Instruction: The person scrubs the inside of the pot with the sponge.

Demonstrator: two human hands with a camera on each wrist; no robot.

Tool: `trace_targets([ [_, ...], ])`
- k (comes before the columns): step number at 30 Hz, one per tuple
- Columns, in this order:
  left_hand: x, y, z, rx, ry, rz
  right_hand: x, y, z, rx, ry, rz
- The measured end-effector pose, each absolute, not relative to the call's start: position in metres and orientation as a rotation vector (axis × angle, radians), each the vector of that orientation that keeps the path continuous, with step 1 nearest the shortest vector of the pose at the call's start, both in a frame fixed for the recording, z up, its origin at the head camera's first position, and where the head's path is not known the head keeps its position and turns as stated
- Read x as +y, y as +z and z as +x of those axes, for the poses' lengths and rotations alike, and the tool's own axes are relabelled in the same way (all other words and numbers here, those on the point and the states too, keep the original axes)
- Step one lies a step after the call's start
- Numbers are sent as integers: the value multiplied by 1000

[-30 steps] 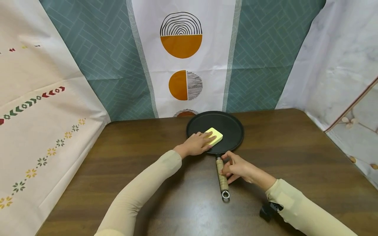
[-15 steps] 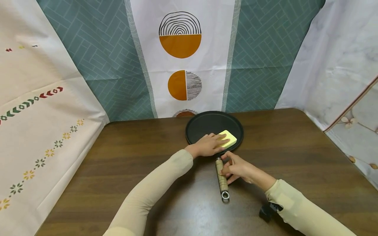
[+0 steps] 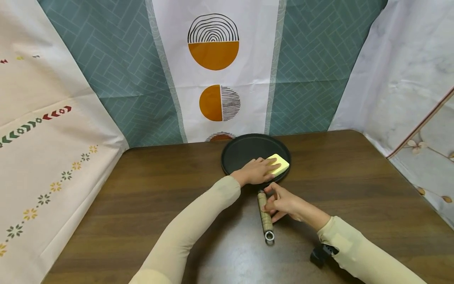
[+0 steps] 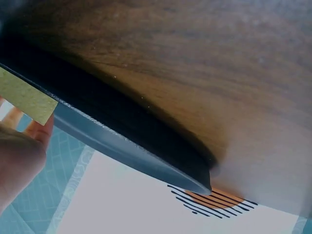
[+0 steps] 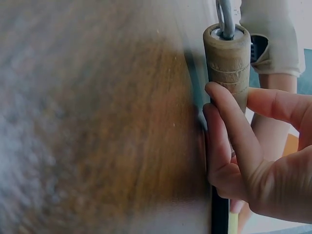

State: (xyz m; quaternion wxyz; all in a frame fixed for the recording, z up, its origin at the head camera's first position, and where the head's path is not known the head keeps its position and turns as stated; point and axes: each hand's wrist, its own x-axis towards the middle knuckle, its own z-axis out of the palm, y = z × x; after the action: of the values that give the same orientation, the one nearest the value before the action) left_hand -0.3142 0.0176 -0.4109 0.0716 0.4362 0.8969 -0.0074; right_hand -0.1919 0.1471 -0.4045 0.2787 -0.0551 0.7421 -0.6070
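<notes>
A round, black, shallow frying pan (image 3: 241, 152) lies near the back edge of the table. My left hand (image 3: 256, 171) holds a yellow sponge (image 3: 281, 166) on the right part of the pan's inside, fingers spread over its top. In the left wrist view the sponge (image 4: 29, 100) shows edge-on, with a digit of the left hand (image 4: 19, 156) along its end. My right hand (image 3: 285, 205) grips the pan's wooden handle (image 3: 263, 213) between thumb and fingers. The right wrist view shows that hand (image 5: 263, 161) around the handle (image 5: 228, 63), metal ring upward.
A brown wooden table (image 3: 149, 205) bears everything. Patterned cloths (image 3: 142, 71) hang behind it and on both sides. A black device (image 3: 320, 254) is strapped under the right sleeve.
The left hand has slid the sponge rightward across the pan, then a little farther back and right. The right hand stays on the handle. The head view has shifted slightly.
</notes>
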Motion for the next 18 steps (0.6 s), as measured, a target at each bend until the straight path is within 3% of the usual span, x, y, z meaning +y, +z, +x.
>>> trace_targets([
  [18, 13, -413, -338, 2750, 5, 1212, 145, -407, -191, 1989, -1662, -119],
])
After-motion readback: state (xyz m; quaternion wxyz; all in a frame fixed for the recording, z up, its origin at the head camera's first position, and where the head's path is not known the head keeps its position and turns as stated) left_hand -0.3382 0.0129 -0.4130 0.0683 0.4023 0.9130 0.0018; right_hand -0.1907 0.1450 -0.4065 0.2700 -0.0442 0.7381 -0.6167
